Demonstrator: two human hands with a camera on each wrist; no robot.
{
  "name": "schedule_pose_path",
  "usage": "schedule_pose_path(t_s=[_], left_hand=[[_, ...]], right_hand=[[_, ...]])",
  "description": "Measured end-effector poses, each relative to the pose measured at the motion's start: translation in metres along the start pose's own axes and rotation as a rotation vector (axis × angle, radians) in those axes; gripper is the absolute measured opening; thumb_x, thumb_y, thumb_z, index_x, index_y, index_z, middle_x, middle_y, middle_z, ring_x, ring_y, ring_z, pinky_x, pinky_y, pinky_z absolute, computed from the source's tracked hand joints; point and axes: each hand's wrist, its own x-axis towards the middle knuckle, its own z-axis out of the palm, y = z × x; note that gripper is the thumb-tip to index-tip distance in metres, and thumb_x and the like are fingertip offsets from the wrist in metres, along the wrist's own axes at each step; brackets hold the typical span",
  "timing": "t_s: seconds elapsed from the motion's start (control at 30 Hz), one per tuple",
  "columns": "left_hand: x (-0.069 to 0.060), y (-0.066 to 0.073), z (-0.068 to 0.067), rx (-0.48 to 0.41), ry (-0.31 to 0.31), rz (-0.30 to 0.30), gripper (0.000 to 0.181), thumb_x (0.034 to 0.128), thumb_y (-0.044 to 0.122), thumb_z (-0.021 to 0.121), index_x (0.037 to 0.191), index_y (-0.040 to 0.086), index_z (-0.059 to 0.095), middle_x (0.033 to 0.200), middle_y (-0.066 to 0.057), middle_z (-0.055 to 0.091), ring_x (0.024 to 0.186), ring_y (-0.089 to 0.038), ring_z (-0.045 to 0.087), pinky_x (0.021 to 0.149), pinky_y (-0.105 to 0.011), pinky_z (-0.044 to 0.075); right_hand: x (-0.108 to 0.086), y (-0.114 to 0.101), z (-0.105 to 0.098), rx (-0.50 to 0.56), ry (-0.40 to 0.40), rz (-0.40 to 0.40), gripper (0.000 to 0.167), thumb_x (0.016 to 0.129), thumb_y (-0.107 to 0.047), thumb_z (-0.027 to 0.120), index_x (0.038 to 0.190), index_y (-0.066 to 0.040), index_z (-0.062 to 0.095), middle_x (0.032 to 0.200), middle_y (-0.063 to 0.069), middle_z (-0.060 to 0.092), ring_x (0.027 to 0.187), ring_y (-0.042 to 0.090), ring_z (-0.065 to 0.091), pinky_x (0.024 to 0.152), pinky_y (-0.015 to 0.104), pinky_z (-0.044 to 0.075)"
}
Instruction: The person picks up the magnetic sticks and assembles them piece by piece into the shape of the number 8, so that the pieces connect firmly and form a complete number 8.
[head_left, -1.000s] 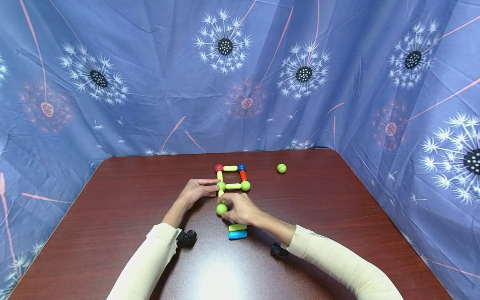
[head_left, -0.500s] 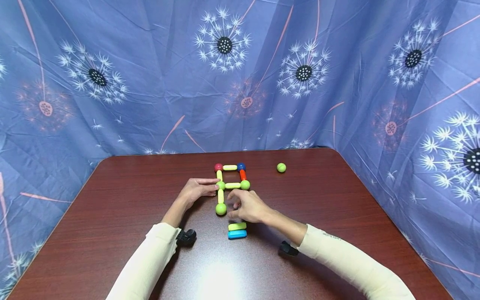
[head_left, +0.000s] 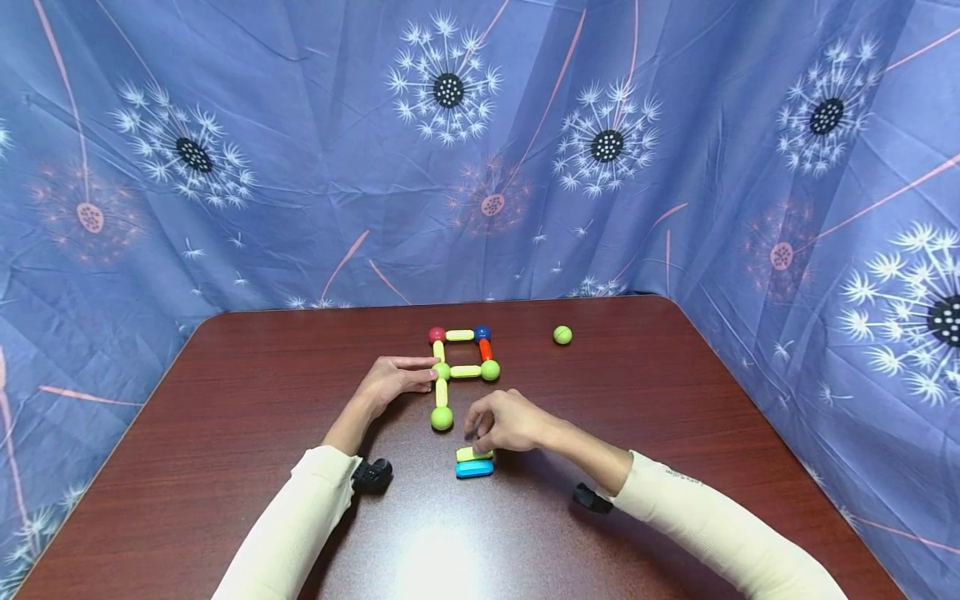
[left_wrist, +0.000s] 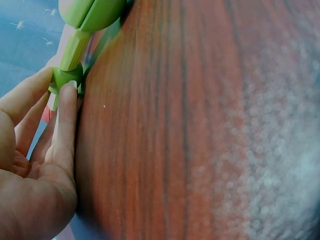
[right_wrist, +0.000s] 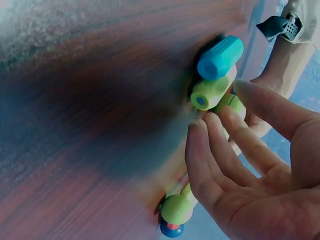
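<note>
A figure of magnetic rods and balls lies on the table; a square tops a yellow-green rod (head_left: 442,392) that ends in a green ball (head_left: 442,418). My left hand (head_left: 393,382) pinches the green ball (left_wrist: 62,77) at the square's near left corner between thumb and finger. Beside the figure's foot, my right hand (head_left: 506,421) is over a loose yellow-green rod (right_wrist: 210,93). Its thumb and fingertips are around this rod with gaps still visible in the right wrist view. A loose blue rod (head_left: 475,470) lies parallel on the near side.
The square has a red ball (head_left: 437,334), a blue ball (head_left: 482,334), a red rod (head_left: 486,350) and another green ball (head_left: 490,370) at its corners and side. A separate green ball (head_left: 562,335) lies far right. A patterned blue curtain (head_left: 337,167) hangs behind the table.
My right hand let go near the figure's lower rod and foot ball, then moved right and nearer to the loose yellow-green rod. The left hand stays at its ball.
</note>
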Motion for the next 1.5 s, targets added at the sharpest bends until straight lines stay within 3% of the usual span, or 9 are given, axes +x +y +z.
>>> schedule_pose_path(t_s=[0.6, 0.9, 1.5], left_hand=[[0.001, -0.002, 0.0, 0.009, 0.003, 0.0, 0.038, 0.0898, 0.008, 0.077, 0.126, -0.001, 0.07, 0.113, -0.012, 0.076, 0.087, -0.013, 0.074, 0.084, -0.032, 0.061], [0.001, -0.002, 0.0, 0.004, 0.004, -0.001, 0.038, 0.09, 0.008, 0.077, 0.126, -0.001, 0.07, 0.114, -0.012, 0.076, 0.086, -0.012, 0.073, 0.083, -0.032, 0.061], [0.0, -0.001, 0.0, -0.005, 0.002, 0.006, 0.038, 0.0901, 0.006, 0.076, 0.126, -0.002, 0.07, 0.112, -0.011, 0.076, 0.083, -0.009, 0.073, 0.08, -0.029, 0.061]], right_hand=[[-0.003, 0.005, 0.01, -0.069, 0.038, 0.001, 0.023, 0.073, 0.001, 0.078, 0.092, -0.012, 0.077, 0.076, 0.001, 0.074, 0.068, 0.003, 0.062, 0.065, 0.022, 0.049], [-0.001, 0.006, 0.013, -0.123, 0.057, -0.028, 0.021, 0.072, -0.003, 0.083, 0.088, -0.014, 0.077, 0.074, -0.003, 0.073, 0.066, 0.002, 0.061, 0.063, 0.021, 0.048], [0.001, 0.01, 0.014, -0.081, 0.098, -0.014, 0.015, 0.076, -0.003, 0.081, 0.087, -0.013, 0.078, 0.069, -0.004, 0.072, 0.058, 0.003, 0.06, 0.061, 0.023, 0.048]])
